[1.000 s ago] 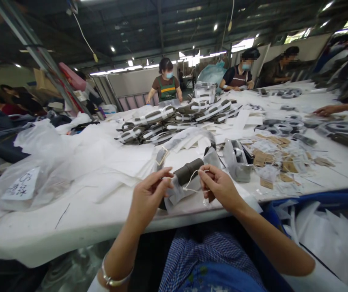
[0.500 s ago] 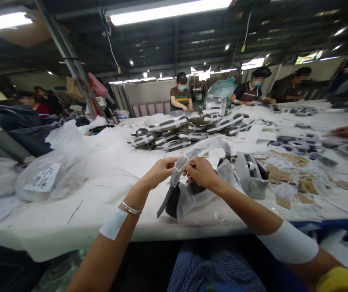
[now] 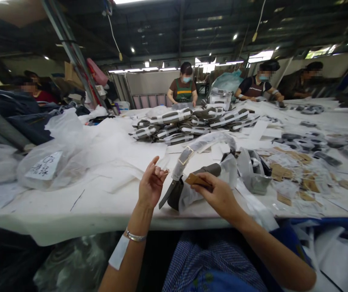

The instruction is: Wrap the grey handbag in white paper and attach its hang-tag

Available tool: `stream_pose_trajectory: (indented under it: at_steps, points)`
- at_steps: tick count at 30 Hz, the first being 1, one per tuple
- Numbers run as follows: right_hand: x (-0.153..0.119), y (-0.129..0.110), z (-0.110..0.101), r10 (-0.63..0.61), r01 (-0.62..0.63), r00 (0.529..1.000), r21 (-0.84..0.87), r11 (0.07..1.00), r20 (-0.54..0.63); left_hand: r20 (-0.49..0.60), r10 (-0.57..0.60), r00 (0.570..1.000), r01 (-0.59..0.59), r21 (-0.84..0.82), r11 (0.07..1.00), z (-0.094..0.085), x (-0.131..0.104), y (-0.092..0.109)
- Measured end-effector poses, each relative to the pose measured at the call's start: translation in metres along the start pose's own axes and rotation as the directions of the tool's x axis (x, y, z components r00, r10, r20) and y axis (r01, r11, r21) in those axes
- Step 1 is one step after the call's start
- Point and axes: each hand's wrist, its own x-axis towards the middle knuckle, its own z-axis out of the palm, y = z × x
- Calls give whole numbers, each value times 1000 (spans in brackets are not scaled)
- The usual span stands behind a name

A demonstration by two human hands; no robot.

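Observation:
In front of me on the table lies a dark handbag (image 3: 211, 170), partly covered in white wrapping. Its strap arches up under a pale cover and carries a gold-rimmed buckle (image 3: 186, 155); a dark strap end hangs at the left. My right hand (image 3: 221, 196) is closed on a brown card tag (image 3: 196, 180), held over the near side of the bag. Left of the strap, apart from it, my left hand (image 3: 152, 184) is raised, palm up, with curled fingers. Something tiny shows at its fingertips, too small to name.
Wrapped bags (image 3: 174, 125) are piled beyond. Brown tags (image 3: 283, 170) and a plastic-wrapped item (image 3: 254, 172) lie to the right, a labelled plastic bag (image 3: 52, 166) to the left. Coworkers, one in a green apron (image 3: 183, 91), sit across the white table (image 3: 107, 207).
My hands have come away from the buckle and strap. The left has moved left and turned palm up; the right has drawn lower, now with the brown card tag showing in it.

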Motion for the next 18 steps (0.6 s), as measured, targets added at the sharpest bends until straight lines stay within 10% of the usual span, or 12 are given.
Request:
stream_pose_trajectory:
  at_steps: [4, 9, 18]
  points:
    - [-14, -4, 6, -177, 184, 975, 35, 982, -137, 51, 24, 998, -29, 103, 994, -6, -5, -7]
    - [-3, -18, 12, -462, 460, 887, 102, 882, -9, 195, 48, 980, -107, 303, 947, -4, -5, -9]
    - [30, -45, 25, -525, 528, 847, -245, 813, 85, 189, 166, 968, -237, 465, 853, -21, -7, 2]
